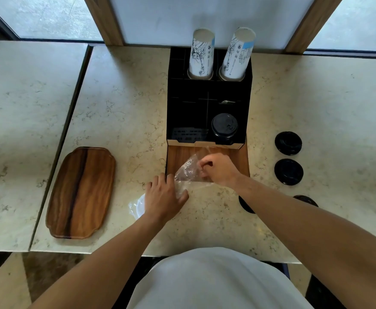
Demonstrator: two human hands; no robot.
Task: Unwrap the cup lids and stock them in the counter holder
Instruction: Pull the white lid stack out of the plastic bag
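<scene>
Right hand: the right hand has its fingers curled, pinching the upper end of a clear plastic wrapper over the wooden front of the holder.
Left hand: the left hand lies fingers-down on the lower end of the same wrapper, thumb spread to the right, pressing it against the counter; its grip underneath cannot be told.
Wrapper: crumpled and stretched between the two hands, near the front edge of the counter; a white rounded shape shows at the left hand's wrist, too hidden to identify.
Holder: the black compartmented holder stands at the back edge of the counter against the wall; a stack of black lids sits in its front right compartment.
Cups: two stacks of printed paper cups stand upside down in the holder's rear slots.
Loose lids: two black lids lie on the counter to the right of the holder, one behind the other; two more dark discs lie nearer the front edge, partly hidden by the right forearm.
Tray: a wooden tray lies toward the counter's left edge.
</scene>
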